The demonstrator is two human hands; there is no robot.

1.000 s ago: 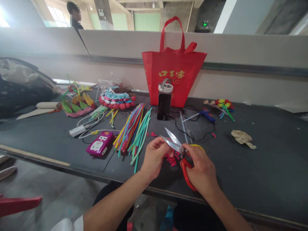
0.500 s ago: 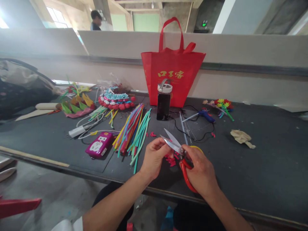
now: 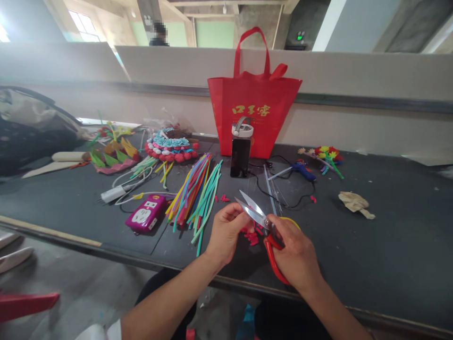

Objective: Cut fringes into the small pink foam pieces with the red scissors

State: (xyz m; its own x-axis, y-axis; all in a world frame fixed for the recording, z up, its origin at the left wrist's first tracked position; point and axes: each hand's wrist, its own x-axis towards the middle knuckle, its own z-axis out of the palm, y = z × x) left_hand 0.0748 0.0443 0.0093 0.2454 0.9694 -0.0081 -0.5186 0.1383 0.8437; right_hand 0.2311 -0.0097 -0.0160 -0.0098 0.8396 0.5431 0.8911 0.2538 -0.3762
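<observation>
My right hand point(image 3: 293, 250) is wrapped round the red-handled scissors point(image 3: 260, 218), whose blades stand a little apart and point to the upper left. My left hand point(image 3: 226, 233) is closed in a pinch close beside the lower blade. Whatever lies between its fingertips is too small and hidden to make out. Small red cut pieces point(image 3: 252, 238) lie on the table just beyond and between the two hands, partly covered by the scissors. A few more red bits point(image 3: 224, 198) rest near the bundle of coloured strips point(image 3: 189, 189) to the left.
Behind the hands a phone point(image 3: 240, 158) leans on a lidded cup, in front of a red bag point(image 3: 255, 94). A blue glue gun point(image 3: 303, 171) with its cord lies to the right. On the left are a purple power socket point(image 3: 146, 214) and a white plug adapter point(image 3: 113, 194).
The scissor blades have come slightly closer together. Both hands have stayed in nearly the same place. A person in the background has moved to the right.
</observation>
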